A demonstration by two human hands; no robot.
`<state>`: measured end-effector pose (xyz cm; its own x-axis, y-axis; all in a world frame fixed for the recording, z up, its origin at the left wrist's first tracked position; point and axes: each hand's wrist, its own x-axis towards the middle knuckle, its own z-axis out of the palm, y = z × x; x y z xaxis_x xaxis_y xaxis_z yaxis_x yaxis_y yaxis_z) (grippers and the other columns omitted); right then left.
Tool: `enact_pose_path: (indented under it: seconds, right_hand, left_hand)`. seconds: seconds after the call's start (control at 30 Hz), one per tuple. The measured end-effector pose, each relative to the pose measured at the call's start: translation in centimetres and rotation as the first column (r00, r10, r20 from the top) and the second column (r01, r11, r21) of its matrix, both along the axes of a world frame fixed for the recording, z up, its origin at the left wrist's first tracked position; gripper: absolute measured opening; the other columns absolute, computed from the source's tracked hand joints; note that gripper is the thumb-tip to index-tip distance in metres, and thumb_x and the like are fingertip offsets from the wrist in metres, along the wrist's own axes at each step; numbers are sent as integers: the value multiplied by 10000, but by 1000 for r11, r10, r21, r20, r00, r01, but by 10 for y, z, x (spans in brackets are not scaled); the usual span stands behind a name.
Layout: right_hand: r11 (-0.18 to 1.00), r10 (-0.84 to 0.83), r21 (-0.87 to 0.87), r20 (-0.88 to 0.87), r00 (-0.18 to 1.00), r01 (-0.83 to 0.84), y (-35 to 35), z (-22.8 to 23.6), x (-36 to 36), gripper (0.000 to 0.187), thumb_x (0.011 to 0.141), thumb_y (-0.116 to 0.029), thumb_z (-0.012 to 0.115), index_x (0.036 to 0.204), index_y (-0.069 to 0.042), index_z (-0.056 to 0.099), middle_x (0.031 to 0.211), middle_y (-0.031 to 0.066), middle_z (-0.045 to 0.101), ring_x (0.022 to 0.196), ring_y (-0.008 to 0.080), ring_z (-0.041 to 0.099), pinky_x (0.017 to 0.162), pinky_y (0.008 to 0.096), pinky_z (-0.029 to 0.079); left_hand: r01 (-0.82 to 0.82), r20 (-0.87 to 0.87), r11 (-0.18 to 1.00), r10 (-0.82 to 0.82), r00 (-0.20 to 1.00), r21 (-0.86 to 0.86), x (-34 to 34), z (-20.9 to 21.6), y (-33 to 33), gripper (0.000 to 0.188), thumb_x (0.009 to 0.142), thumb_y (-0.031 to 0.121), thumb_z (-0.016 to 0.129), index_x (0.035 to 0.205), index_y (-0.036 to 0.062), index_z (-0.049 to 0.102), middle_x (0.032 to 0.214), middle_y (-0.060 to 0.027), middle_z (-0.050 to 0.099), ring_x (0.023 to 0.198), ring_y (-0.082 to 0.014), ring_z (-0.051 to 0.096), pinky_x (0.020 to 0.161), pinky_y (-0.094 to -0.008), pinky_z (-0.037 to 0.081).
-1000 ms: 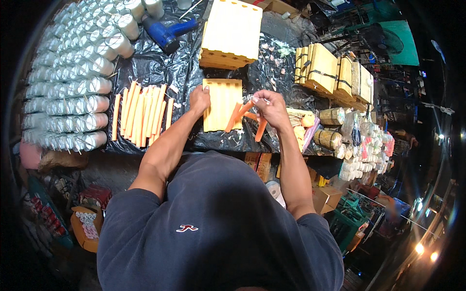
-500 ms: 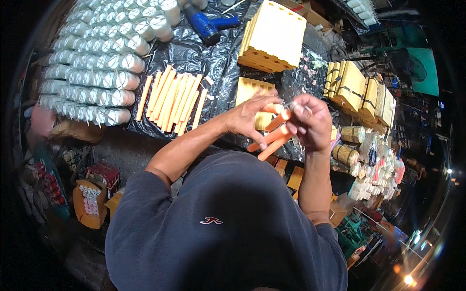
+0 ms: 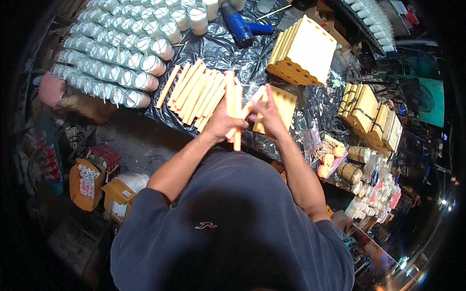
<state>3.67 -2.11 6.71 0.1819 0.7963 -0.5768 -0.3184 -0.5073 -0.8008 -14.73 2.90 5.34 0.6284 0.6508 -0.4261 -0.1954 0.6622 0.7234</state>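
Observation:
My left hand is closed round several slim orange candles, which stand roughly upright above the table's near edge. One more orange candle leans to the right between my two hands. Close beside it, my right hand is slightly blurred, its index finger stretched out and the fingers apart. More orange candles lie side by side just beyond my left hand. Partly behind my right hand lies a flat yellow ridged block.
Rows of glass jars with pale wax and sticks crowd the left on black plastic sheeting. A blue heat gun and a stack of yellow blocks lie at the back. Round orange pieces and strapped blocks sit to the right.
Both hands have moved left, towards the row of candles. The candles in my left hand have turned from slanting to nearly upright. My right hand has come away from the candle ends.

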Motion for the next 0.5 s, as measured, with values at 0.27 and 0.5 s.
enact_pose_path:
  seconds: [0.27, 0.5]
  right_hand:
    - [986, 165, 32, -366, 916, -164, 51, -33, -101, 607, 1025, 58, 526, 1582, -79, 327, 1353, 83, 632, 1180, 209, 656, 980, 365, 580]
    - [975, 51, 199, -621, 782, 94, 102, -56, -172, 393, 1096, -48, 448, 1488, -41, 468, 1286, 146, 638, 1094, 231, 686, 961, 366, 589]
  left_hand:
    - [259, -556, 917, -49, 830, 305, -90, -25, 36, 808, 592, -92, 723, 1377, 8, 560, 1212, -80, 671, 1140, -226, 647, 1007, -356, 535]
    - [261, -407, 934, -146, 902, 245, -132, -1, 89, 834, 713, -81, 664, 1508, 32, 437, 1321, -92, 605, 1198, -194, 638, 988, -352, 569]
